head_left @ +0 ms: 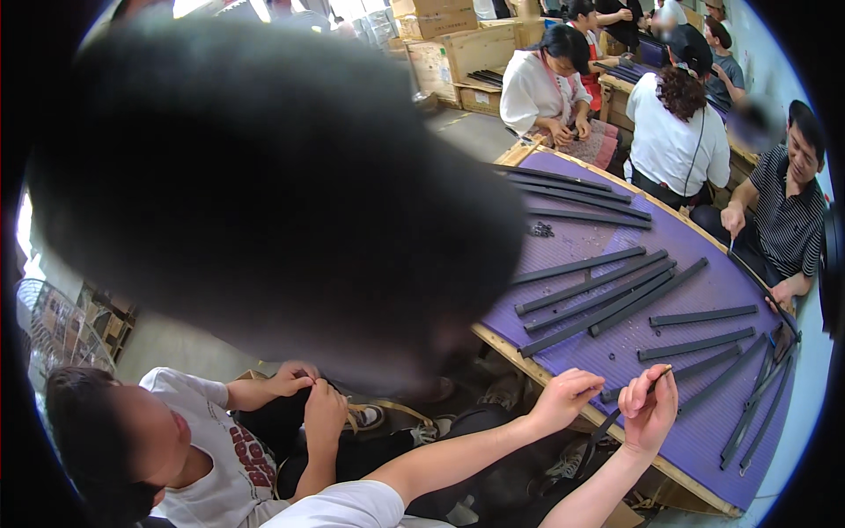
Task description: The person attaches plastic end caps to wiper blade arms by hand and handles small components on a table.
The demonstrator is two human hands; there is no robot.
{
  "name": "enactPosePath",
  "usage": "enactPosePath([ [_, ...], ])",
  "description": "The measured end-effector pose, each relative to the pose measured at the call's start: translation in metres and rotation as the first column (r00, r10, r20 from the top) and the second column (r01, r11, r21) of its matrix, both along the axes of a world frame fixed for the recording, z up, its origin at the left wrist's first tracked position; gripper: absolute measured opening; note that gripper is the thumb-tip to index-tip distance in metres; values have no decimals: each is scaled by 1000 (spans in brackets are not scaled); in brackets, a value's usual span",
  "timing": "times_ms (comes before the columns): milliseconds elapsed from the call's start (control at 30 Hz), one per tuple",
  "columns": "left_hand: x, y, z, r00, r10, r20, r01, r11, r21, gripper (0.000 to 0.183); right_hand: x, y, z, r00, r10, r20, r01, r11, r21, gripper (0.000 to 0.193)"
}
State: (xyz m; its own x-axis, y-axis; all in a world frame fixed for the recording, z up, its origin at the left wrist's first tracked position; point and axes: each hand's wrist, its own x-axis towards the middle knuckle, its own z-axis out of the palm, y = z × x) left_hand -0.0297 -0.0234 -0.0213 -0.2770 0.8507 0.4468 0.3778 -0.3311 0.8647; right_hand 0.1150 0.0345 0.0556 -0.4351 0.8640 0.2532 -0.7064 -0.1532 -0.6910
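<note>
My right hand (650,412) is raised over the near edge of the purple-covered table, its fingers closed on a thin black strip (602,433). One end of the strip pokes up past the fingertips, and the rest runs down below the table edge. Just left of it is my left hand (565,401), thumb and fingers pinched together. Whatever lies in that pinch, if anything, is too small to make out. Beyond both hands, several black bars (598,304) lie on the table (563,350).
A large dark blurred shape (264,194) covers much of the upper left. A person (207,449) sits close on my left, hands together. Across the table, another person (779,207) works on a long black strip. Small dark parts (541,230) lie among the bars.
</note>
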Motion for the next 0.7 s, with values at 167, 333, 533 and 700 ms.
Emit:
enactPosePath([
  [167,19,-6,-4,996,-92,12,92,996,15,13,21,-6,-4,995,51,-87,-41,993,111,31],
  [333,30,-7,-5,996,-88,2,88,996,-13,13,35,-11,2,984,91,-156,-67,985,157,26],
  [533,32,-13,5,987,-160,12,160,986,-52,23,44,-15,4,996,-84,14,80,980,182,23],
  [700,46,-9,0,971,-234,46,238,963,-126,30,62,-7,2,993,8,-122,11,988,155,17],
])
